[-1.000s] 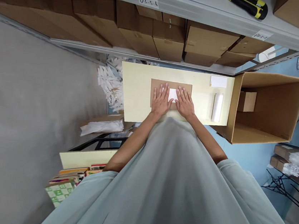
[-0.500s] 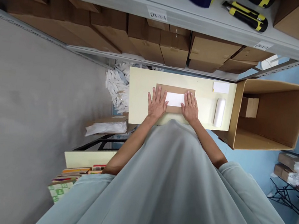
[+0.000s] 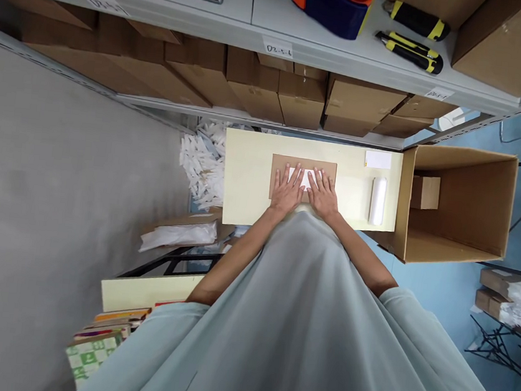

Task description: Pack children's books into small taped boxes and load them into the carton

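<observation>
A flat brown cardboard piece (image 3: 282,166) lies on the pale yellow table (image 3: 244,175). A white label (image 3: 308,177) sits on its middle, mostly covered. My left hand (image 3: 288,191) lies flat on the cardboard with fingers spread, over the label's left part. My right hand (image 3: 323,194) lies flat beside it, fingers stretched, over the label's right part. The two hands nearly touch.
A white roll (image 3: 377,200) and a white card (image 3: 378,160) lie on the table's right side. An open cardboard box (image 3: 453,242) holding a small box (image 3: 425,192) stands to the right. Shelves with boxes (image 3: 295,93) and yellow-black cutters (image 3: 409,49) stand behind. White packets (image 3: 199,157) are piled at left.
Both hands slid inward along the cardboard from the label's ends toward its middle, so less of the white label shows. The view tilted up a little.
</observation>
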`<state>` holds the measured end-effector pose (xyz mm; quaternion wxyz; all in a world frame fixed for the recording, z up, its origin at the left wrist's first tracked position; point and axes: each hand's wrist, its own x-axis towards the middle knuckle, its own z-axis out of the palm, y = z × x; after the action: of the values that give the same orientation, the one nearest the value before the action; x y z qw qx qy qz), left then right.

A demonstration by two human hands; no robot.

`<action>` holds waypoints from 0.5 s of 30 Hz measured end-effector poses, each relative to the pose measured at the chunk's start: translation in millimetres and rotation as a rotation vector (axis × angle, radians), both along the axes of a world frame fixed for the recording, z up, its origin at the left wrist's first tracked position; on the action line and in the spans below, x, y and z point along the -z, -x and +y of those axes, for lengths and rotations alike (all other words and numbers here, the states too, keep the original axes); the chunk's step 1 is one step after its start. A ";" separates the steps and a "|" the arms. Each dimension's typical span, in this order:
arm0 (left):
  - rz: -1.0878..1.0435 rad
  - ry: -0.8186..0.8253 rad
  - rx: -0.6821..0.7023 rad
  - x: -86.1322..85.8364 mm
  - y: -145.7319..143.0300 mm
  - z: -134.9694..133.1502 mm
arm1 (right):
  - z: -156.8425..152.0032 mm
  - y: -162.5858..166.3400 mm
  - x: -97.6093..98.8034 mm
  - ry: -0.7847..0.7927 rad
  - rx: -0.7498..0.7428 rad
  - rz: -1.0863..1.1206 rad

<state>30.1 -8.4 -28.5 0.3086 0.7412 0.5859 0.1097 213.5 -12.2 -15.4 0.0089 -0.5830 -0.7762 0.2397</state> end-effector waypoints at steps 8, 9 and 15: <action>0.051 0.000 -0.059 1.6 36.2 -2.8 | -6.6 -16.6 0.7 -0.037 0.137 -0.070; 0.054 0.001 -0.044 0.3 31.8 -2.5 | -6.5 -10.8 0.1 -0.037 0.132 -0.081; 0.049 0.017 0.064 -4.8 8.1 -0.9 | -2.9 14.0 -2.7 -0.011 0.074 -0.104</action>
<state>22.0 -9.3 -23.7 0.3040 0.7593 0.5703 0.0766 199.5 -15.1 -12.7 -0.0194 -0.6230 -0.7548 0.2043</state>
